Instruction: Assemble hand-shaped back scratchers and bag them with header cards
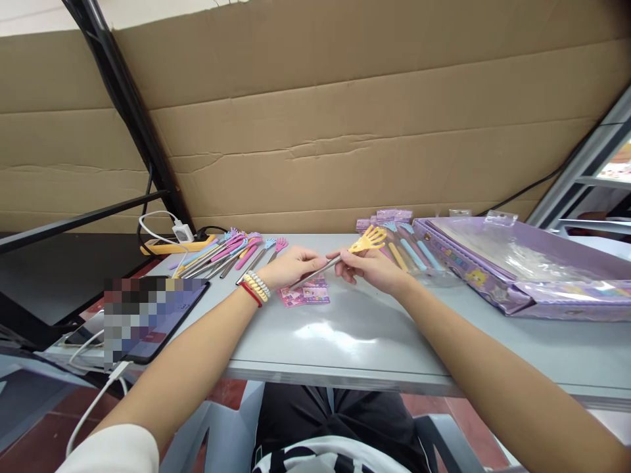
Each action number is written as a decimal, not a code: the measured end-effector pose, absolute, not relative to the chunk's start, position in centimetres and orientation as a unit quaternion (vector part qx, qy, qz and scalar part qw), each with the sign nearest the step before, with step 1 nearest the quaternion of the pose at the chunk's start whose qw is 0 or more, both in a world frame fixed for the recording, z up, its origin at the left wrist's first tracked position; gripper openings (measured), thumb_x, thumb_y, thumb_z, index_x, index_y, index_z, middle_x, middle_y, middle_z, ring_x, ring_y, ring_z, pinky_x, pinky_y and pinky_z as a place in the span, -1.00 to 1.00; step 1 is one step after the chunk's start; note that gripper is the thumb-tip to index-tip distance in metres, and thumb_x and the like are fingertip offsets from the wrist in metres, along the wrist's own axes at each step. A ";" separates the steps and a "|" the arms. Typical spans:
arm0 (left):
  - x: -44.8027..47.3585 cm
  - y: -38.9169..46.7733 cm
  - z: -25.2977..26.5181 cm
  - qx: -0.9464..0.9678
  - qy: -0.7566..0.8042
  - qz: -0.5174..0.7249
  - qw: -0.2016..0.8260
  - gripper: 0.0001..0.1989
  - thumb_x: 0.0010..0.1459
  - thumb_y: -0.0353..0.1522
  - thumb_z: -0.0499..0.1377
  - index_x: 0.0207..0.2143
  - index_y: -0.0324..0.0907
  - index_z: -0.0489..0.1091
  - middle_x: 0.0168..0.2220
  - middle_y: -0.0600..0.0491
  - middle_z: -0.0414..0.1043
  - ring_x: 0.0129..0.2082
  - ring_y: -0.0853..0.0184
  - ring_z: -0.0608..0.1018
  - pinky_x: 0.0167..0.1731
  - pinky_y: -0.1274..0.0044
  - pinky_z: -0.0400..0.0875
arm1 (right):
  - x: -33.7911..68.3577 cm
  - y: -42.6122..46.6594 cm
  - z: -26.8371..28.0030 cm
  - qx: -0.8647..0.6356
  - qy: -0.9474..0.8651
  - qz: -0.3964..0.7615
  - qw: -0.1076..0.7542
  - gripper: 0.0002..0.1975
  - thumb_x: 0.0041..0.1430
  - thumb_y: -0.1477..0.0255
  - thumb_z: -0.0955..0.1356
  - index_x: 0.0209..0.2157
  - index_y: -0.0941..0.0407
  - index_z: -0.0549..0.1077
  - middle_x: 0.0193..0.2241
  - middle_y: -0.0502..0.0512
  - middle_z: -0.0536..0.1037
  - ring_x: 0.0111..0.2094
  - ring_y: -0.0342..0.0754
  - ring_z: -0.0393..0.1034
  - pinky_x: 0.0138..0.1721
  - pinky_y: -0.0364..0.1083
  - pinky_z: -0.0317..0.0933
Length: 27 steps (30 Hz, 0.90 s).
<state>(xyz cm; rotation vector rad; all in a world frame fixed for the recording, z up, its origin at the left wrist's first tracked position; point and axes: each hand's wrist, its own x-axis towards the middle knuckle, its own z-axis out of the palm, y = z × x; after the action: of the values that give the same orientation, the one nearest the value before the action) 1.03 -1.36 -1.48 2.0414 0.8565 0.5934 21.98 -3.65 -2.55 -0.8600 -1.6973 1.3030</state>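
A back scratcher (367, 240) with a yellow hand-shaped head and a metal rod is held slantwise above the table. My right hand (373, 268) is closed on the rod just below the yellow head. Farther down, my left hand (292, 265) pinches the same rod between thumb and fingers; its lower end points toward me on the left. Small pink and purple printed cards (315, 294) lie beneath the rod. Left of my hands is a loose pile of back scratchers (217, 256) with blue, pink and purple heads.
Bagged back scratchers (408, 253) with purple header cards lie right of my hands. A purple display box (493, 282) with clear bags stands farther right. At left are a tablet (170, 322) with a white cable and a charger (183, 231). Cardboard (345, 131) walls the back.
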 end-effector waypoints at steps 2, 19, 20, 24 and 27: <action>0.0 -0.4 -1.0 0.812 0.414 0.270 0.312 -0.58 0.12 -0.06 0.05 -0.42 -0.22 0.45 -0.56 0.05 0.40 -0.58 0.40 0.39 -0.55 0.55 0.28 | 22.3 -3.3 -2.4 -0.348 -0.639 0.515 0.454 -0.47 -0.06 0.00 0.39 -0.32 0.22 0.47 -0.56 0.07 0.47 -0.63 -0.19 0.24 -0.60 -0.14 0.13; -8.6 3.2 0.1 0.565 0.813 0.138 -0.010 -0.48 0.01 -0.21 0.09 -0.04 -0.37 0.43 -0.01 -0.36 0.41 0.00 -0.08 0.45 -0.13 0.28 0.38 | 23.7 -2.3 -2.6 -0.460 -0.639 0.336 0.516 -0.49 -0.02 -0.06 0.33 -0.53 0.17 0.39 -0.74 -0.06 0.28 -0.68 -0.23 0.12 -0.62 -0.19 0.01; -8.8 3.1 0.2 0.565 0.812 0.143 -0.008 -0.49 0.01 -0.23 0.09 -0.05 -0.36 0.44 -0.01 -0.36 0.42 -0.01 -0.08 0.46 -0.13 0.28 0.38 | 23.8 -2.3 -2.6 -0.459 -0.639 0.331 0.521 -0.48 -0.01 -0.06 0.33 -0.53 0.17 0.39 -0.74 -0.06 0.28 -0.68 -0.23 0.12 -0.63 -0.19 0.01; -8.5 2.0 1.8 0.585 0.789 0.185 -0.026 -0.57 0.02 -0.24 0.07 -0.13 -0.29 0.49 -0.10 -0.29 0.49 -0.04 -0.04 0.48 -0.14 0.31 0.39 | 23.9 -2.3 -2.5 -0.457 -0.631 0.311 0.545 -0.49 0.02 -0.05 0.31 -0.53 0.16 0.39 -0.74 -0.05 0.28 -0.69 -0.23 0.11 -0.64 -0.19 -0.01; -8.9 0.8 3.3 0.606 0.779 0.156 -0.039 -0.64 -0.02 -0.27 0.09 -0.23 -0.24 0.52 -0.16 -0.24 0.52 -0.09 -0.02 0.50 -0.16 0.32 0.40 | 24.0 -2.3 -2.4 -0.461 -0.629 0.301 0.549 -0.50 0.04 -0.04 0.31 -0.52 0.16 0.39 -0.73 -0.05 0.29 -0.68 -0.23 0.12 -0.63 -0.19 -0.01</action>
<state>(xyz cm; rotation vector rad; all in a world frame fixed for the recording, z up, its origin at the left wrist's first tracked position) -8.86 0.77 3.34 1.9529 2.5096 0.5018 24.04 -2.30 -2.43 -1.0915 -1.4890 0.7117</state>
